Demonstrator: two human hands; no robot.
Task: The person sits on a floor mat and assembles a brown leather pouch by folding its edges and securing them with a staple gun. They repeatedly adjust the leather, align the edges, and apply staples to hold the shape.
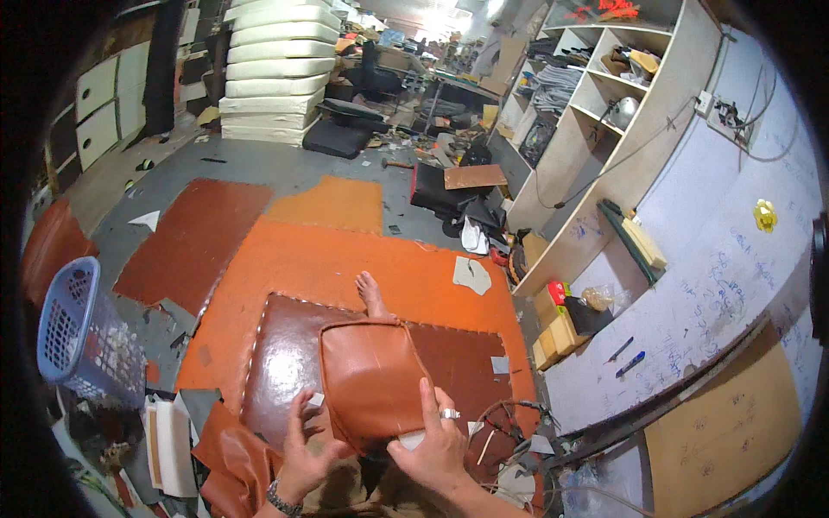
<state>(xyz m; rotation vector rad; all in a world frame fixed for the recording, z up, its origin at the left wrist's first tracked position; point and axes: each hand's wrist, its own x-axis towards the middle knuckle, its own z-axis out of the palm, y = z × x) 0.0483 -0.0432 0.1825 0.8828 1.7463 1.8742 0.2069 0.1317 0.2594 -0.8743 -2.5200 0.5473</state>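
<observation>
Brown cushion (371, 380), lying over the person's leg (375, 306), looks light, soft and smooth. Left hand (309, 451) hangs spread at the near left; right hand (434, 445) straddles the near right, whether clamped I cannot tell. Piped edges (324, 371) seem the best hold.

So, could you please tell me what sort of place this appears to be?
Probably an upholstery workshop: a brown leather-like cushion in the foreground, a tall stack of cream pads farther back, and what looks like a hammer lying nearby.

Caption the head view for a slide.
Left hand and right hand at a brown cushion, blue basket left, shelves right.
</observation>
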